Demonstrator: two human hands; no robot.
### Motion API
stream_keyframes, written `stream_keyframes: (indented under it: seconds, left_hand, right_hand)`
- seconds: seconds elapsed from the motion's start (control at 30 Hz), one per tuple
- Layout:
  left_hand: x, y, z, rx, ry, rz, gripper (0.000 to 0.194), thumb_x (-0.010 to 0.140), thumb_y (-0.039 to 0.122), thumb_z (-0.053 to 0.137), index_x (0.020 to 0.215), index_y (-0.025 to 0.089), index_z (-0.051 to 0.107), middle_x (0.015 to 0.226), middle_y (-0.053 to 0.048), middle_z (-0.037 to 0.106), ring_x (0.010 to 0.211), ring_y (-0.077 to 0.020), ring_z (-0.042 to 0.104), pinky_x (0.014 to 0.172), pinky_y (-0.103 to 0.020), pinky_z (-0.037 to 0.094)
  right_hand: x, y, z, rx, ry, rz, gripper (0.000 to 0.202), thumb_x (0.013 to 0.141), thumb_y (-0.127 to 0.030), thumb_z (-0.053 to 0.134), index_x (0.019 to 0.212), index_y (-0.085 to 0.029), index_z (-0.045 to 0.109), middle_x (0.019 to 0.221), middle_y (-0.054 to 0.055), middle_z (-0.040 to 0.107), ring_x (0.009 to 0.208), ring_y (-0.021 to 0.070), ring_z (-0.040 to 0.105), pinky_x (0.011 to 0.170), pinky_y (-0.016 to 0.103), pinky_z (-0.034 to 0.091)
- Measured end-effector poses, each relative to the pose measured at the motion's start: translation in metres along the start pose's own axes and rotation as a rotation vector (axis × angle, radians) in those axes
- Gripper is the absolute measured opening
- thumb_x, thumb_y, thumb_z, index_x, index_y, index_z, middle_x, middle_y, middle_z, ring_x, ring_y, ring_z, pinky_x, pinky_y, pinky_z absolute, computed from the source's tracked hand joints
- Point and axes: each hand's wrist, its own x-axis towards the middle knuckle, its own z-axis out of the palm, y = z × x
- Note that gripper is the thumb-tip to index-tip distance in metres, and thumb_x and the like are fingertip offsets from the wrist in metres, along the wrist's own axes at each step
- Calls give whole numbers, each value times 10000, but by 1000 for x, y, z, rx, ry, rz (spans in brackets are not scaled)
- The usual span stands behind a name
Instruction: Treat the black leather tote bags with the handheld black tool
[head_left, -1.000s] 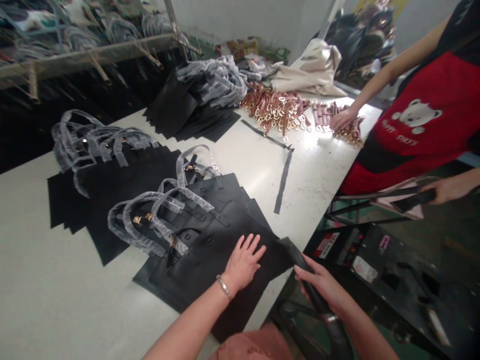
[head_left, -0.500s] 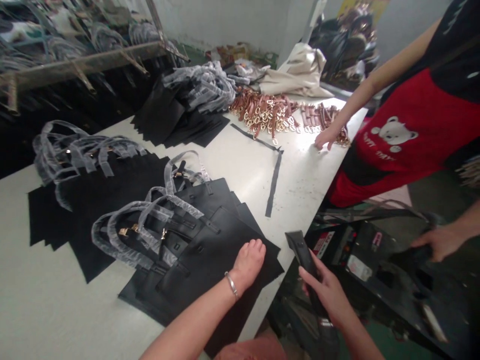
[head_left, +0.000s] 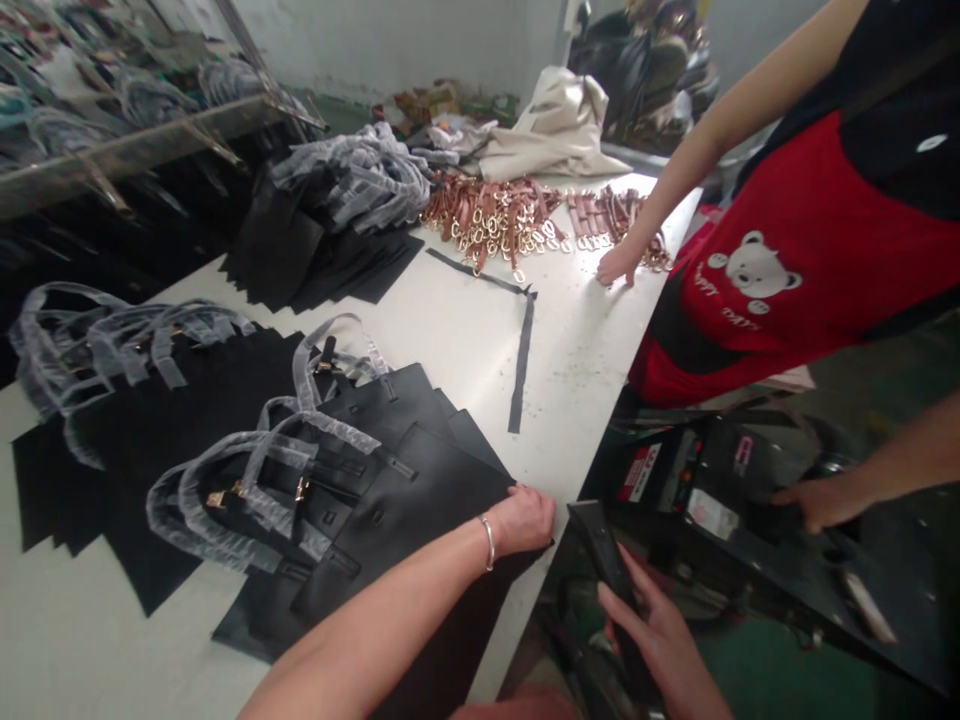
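Observation:
A stack of black bags (head_left: 420, 500) with plastic-wrapped handles (head_left: 217, 490) lies on the pale table (head_left: 570, 360). My left hand (head_left: 527, 519), with a silver bracelet at the wrist, is closed at the right corner of the top bag, its fingers curled over the edge. Off the table's edge, my right hand (head_left: 652, 620) is wrapped round a black handheld tool (head_left: 611, 560) whose flat, wide tip points up and toward the table. The tip is close to my left hand but apart from it.
More black bags (head_left: 195, 430) lie at the left. Brown straps with gold rings (head_left: 502, 215) and a beige cloth (head_left: 555, 125) are at the back. A person in a red apron (head_left: 810, 270) stands at the right, one hand on the table, beside a black machine (head_left: 735, 520).
My left hand has moved right from the top of the bag to its corner and curled there. My right hand still holds the tool. The view has shifted slightly.

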Motion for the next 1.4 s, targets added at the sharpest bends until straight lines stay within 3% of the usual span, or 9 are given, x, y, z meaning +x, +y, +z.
stream_keyframes:
  seconds: [0.2, 0.37, 0.43, 0.53, 0.63, 0.73, 0.9, 1.23, 1.4]
  left_hand:
    - [1, 5, 9, 90, -17, 5, 446, 954, 170, 239, 1032, 3, 645, 970, -233, 607, 820, -339, 657, 578, -449, 508]
    - [8, 2, 7, -105, -12, -89, 359, 955, 143, 272, 1021, 87, 620, 954, -166, 585, 770, -257, 633, 583, -372, 513]
    - [13, -4, 4, -230, 2, -258, 298, 948, 110, 309, 1012, 120, 600, 946, -135, 578, 748, -221, 630, 570, -314, 503]
    - [15, -18, -2, -392, 36, -682, 236, 916, 43, 375, 1017, 131, 570, 976, -109, 573, 713, -172, 628, 605, -274, 502]
    - [-3, -28, -2, -538, 185, -939, 214, 932, 53, 391, 1033, 155, 550, 1020, -79, 578, 774, -151, 629, 721, -267, 516]
    - [-35, -24, 4, -556, 340, -900, 179, 943, 120, 450, 1087, 189, 530, 1085, -59, 573, 966, -178, 598, 868, -306, 504]
    - [-69, -6, 14, -467, 337, -942, 289, 901, 171, 559, 1187, 185, 518, 1216, -98, 543, 1097, -245, 533, 954, -418, 475]
    - [-69, -5, 17, -519, 322, -936, 315, 882, 182, 592, 1192, 191, 533, 1257, -86, 537, 1082, -236, 527, 937, -395, 476]
    - [-69, -2, 14, -524, 308, -964, 320, 862, 189, 618, 1173, 188, 544, 1258, -84, 537, 1069, -236, 533, 943, -399, 486]
  right_hand:
    - [-2, -3, 1, 33, 23, -10, 994, 659, -563, 751, 1476, -181, 333, 621, -44, 653, 494, 144, 530, 479, 257, 448]
    - [2, 1, -1, 35, 22, -4, 995, 649, -567, 757, 1471, -199, 334, 772, -10, 687, 530, 151, 544, 505, 273, 474]
    - [4, 3, -1, 45, 14, -19, 1007, 649, -562, 759, 1474, -186, 321, 891, 23, 693, 538, 142, 540, 513, 276, 478]
    - [6, 4, -2, 38, -23, -58, 977, 694, -548, 730, 1484, -169, 298, 951, 44, 686, 546, 131, 538, 516, 271, 474]
    - [8, 3, -3, -6, -101, -56, 920, 742, -523, 692, 1495, -173, 294, 884, 30, 689, 522, 127, 534, 490, 264, 457]
    - [12, 1, -3, -70, -195, -29, 864, 768, -483, 667, 1496, -186, 310, 797, 5, 679, 491, 125, 539, 459, 253, 441]
    - [23, -17, 10, -162, -267, -3, 805, 795, -440, 625, 1492, -163, 332, 603, -45, 612, 446, 122, 536, 424, 226, 412]
    - [27, -40, 11, -300, -314, 37, 794, 782, -431, 642, 1481, -173, 367, 558, -56, 594, 428, 124, 534, 395, 219, 400]
    - [38, -50, 32, -355, -336, -16, 756, 775, -440, 639, 1454, -189, 423, 538, -58, 600, 445, 145, 557, 416, 236, 424]
